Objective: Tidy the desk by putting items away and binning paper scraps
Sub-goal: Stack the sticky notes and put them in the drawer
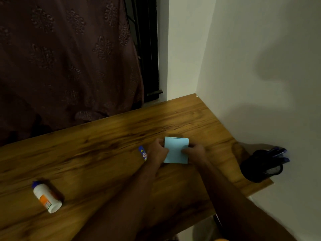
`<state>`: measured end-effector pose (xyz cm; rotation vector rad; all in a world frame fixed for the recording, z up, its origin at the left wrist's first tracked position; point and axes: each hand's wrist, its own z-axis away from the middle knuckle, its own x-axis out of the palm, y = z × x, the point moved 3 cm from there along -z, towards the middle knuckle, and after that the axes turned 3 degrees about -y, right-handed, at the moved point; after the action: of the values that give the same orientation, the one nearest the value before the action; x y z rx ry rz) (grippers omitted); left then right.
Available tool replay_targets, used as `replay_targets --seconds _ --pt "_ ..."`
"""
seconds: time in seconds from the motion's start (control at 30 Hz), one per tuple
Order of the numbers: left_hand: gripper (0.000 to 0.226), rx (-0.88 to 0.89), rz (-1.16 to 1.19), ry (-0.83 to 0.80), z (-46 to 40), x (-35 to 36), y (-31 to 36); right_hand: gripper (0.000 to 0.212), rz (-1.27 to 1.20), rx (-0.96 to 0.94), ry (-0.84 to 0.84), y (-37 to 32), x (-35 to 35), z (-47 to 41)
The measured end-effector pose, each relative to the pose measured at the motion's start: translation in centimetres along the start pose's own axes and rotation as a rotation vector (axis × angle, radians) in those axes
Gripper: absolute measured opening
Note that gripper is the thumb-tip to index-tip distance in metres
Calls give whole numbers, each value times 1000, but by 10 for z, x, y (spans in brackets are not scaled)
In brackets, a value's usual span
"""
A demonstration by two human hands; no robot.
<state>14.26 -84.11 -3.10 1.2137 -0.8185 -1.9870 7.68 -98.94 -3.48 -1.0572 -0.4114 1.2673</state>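
A light blue stack of paper lies on the wooden desk, held between both hands. My left hand grips its left edge with curled fingers. My right hand grips its right edge, thumb on top of the sheet. A small blue glue stick lies just left of my left hand. A white glue bottle with a blue cap and orange label lies on its side at the desk's front left.
A black mesh pen holder with blue pens stands at the desk's right end against the white wall. A dark patterned curtain hangs behind the desk's far edge.
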Motion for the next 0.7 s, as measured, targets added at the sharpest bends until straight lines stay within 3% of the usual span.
replay_targets --seconds 0.2,0.43,0.7 --pt "42 98 76 46 14 -5 0 27 -64 -123 10 -4 -8 12" --pt "52 175 -40 3 24 -2 -4 38 -13 -211 -18 4 -8 18" --pt "44 202 -67 2 33 -5 -2 39 40 -219 -17 0 -5 20"
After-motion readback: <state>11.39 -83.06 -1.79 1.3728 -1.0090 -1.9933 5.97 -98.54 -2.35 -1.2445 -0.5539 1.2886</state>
